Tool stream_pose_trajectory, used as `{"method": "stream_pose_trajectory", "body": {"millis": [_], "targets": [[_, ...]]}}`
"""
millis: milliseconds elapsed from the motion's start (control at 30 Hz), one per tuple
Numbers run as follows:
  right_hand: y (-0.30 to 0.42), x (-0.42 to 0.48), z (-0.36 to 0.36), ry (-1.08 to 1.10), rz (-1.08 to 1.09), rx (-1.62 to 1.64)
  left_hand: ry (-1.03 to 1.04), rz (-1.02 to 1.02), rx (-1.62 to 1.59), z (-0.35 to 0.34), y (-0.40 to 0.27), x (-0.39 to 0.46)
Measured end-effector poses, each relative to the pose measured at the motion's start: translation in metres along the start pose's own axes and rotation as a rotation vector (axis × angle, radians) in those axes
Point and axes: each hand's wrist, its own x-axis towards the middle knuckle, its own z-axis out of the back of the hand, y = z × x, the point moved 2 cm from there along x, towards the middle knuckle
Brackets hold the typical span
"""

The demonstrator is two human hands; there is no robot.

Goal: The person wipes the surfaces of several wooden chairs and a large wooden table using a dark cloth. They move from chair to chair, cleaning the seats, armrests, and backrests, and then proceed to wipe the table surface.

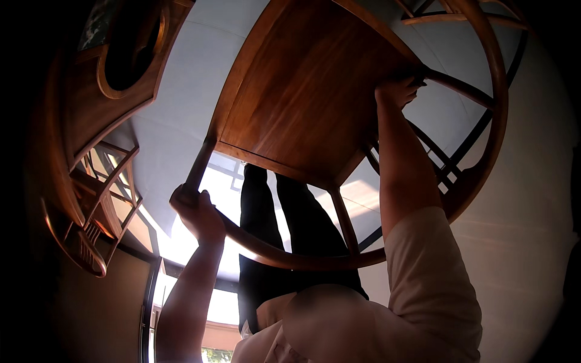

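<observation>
A brown wooden armchair with a curved rail (317, 262) fills the middle, its flat seat panel (299, 90) turned towards me. My left hand (197, 208) is wrapped around the end of the chair's arm, near the front left seat corner. At the opposite side of the seat, my right hand (399, 93) grips the chair by the seat edge, close to an arm post; shadow hides part of its fingers. The seat hides the chair's legs, and whether they touch the floor I cannot tell. My dark-trousered legs (304, 218) show behind the rail.
On the left is a wooden furniture piece (131, 106) with a rounded opening, and below it another wooden chair (97, 199). Part of a further wooden frame (435, 18) shows at the top right. A pale wall (513, 204) with a dark skirting strip runs along the right.
</observation>
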Motion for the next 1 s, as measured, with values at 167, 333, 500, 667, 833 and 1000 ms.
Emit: {"method": "stream_pose_trajectory", "body": {"millis": [167,333,500,667,833,1000], "targets": [[0.053,-0.066,-0.015,-0.191,0.694,-0.073,-0.024,-0.067,0.017,-0.003,-0.001,-0.001],[0.076,-0.204,-0.028,0.211,1.357,0.124,-0.019,-0.079,-0.025,-0.001,0.006,-0.001],[0.040,-0.085,0.006,0.127,1.071,0.023,0.018,-0.073,0.044,0.001,0.001,0.001],[-0.010,-0.075,-0.011,-0.036,0.203,0.130,-0.010,-0.120,-0.019,-0.001,0.026,0.012],[0.046,-0.233,-0.029,0.083,0.724,0.148,0.000,-0.068,0.010,-0.002,0.026,0.014],[0.040,-0.298,-0.063,0.407,1.608,0.161,-0.009,-0.189,-0.056,-0.006,0.031,0.020]]}}
